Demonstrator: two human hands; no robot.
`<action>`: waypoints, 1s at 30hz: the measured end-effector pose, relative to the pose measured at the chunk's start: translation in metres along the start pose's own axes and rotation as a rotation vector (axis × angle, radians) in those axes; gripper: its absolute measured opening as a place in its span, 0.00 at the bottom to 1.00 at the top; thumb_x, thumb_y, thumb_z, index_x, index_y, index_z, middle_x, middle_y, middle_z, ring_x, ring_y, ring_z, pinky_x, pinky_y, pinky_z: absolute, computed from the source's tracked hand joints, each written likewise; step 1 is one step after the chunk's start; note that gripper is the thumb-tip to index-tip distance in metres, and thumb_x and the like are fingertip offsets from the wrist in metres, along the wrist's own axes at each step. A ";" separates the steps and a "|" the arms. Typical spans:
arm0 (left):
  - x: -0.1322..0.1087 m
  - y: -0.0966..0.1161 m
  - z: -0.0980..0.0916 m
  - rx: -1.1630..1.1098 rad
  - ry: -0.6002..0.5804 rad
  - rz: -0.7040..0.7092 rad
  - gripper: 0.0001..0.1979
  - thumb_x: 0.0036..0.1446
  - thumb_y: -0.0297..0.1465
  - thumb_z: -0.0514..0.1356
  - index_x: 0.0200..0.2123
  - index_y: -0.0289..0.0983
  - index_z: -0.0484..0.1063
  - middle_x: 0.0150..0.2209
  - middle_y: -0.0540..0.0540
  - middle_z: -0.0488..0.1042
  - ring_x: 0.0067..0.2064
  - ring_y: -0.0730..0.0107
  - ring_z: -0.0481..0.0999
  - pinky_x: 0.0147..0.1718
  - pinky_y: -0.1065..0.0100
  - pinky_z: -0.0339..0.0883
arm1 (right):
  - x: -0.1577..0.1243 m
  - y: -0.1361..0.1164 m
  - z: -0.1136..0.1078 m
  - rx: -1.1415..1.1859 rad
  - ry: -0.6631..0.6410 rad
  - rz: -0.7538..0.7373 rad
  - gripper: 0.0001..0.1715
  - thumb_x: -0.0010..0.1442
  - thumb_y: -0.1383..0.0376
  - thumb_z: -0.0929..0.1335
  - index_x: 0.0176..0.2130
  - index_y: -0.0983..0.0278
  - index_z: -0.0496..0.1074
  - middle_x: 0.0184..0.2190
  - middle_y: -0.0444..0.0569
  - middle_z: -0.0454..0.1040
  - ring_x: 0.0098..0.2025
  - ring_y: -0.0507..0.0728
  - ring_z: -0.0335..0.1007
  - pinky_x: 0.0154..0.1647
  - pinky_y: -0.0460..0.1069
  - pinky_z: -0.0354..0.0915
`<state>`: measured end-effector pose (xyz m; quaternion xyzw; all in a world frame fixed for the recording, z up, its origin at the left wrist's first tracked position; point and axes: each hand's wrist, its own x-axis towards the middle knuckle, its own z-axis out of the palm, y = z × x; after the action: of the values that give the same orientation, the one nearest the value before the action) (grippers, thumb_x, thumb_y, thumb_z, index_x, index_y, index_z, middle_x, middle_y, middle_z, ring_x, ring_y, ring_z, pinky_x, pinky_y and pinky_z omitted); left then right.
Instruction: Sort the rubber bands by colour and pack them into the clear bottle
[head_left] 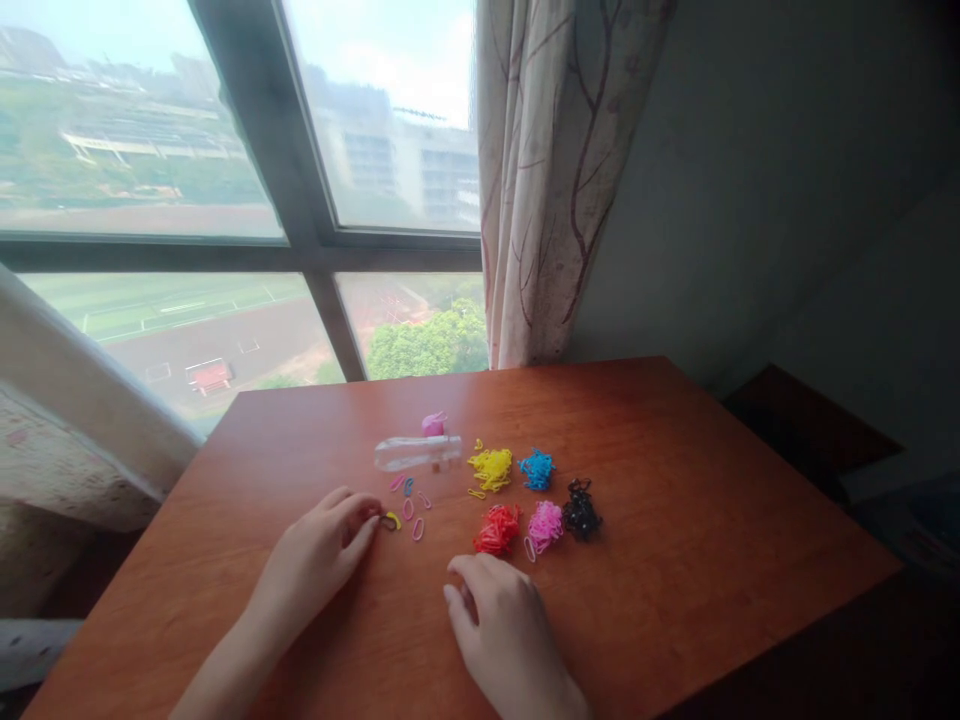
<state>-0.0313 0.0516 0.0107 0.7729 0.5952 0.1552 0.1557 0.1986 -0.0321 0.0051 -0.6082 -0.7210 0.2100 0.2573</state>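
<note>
On the left, my left hand (319, 545) has its thumb and index finger closed at a small black rubber band, beside a yellow rubber band (394, 520). Several loose bands lie just beyond its fingertips, among them a pink band (418, 529) and a blue band (409, 486). My right hand (506, 625) rests low over the table, fingers curved and thumb apart, with nothing visible between them. Nearest to it is a pile of red rubber bands (498, 530). To the right of that are a pink pile (545, 526) and a black pile (581, 511).
Farther back are a yellow pile (491, 468) and a blue pile (537, 469) of bands. A clear plastic container (412, 453) lies left of them, with a pink object (433, 424) behind it. The brown table (675, 560) meets a window and curtain (536, 200).
</note>
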 end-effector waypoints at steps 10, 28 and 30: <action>-0.002 -0.001 0.001 -0.079 -0.074 0.014 0.11 0.61 0.35 0.52 0.36 0.42 0.74 0.36 0.50 0.73 0.33 0.68 0.74 0.34 0.70 0.64 | 0.029 -0.040 0.022 -0.219 -0.114 0.154 0.05 0.62 0.69 0.67 0.40 0.61 0.72 0.36 0.50 0.78 0.38 0.62 0.77 0.36 0.51 0.66; -0.004 0.002 -0.002 -0.124 -0.096 0.010 0.11 0.61 0.35 0.51 0.34 0.42 0.73 0.37 0.50 0.72 0.36 0.67 0.75 0.36 0.69 0.64 | 0.038 -0.025 0.021 -0.190 0.159 0.116 0.09 0.64 0.71 0.65 0.33 0.62 0.72 0.25 0.47 0.78 0.26 0.55 0.76 0.26 0.44 0.58; -0.004 0.002 -0.003 -0.124 -0.093 0.009 0.11 0.61 0.35 0.51 0.34 0.42 0.73 0.37 0.49 0.73 0.36 0.67 0.75 0.36 0.69 0.64 | 0.030 -0.007 0.008 -0.129 0.269 0.089 0.12 0.65 0.68 0.63 0.31 0.62 0.72 0.21 0.45 0.76 0.22 0.53 0.73 0.24 0.44 0.56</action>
<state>-0.0316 0.0472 0.0140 0.7708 0.5732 0.1564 0.2300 0.1845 -0.0039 0.0069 -0.6776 -0.6643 0.0910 0.3022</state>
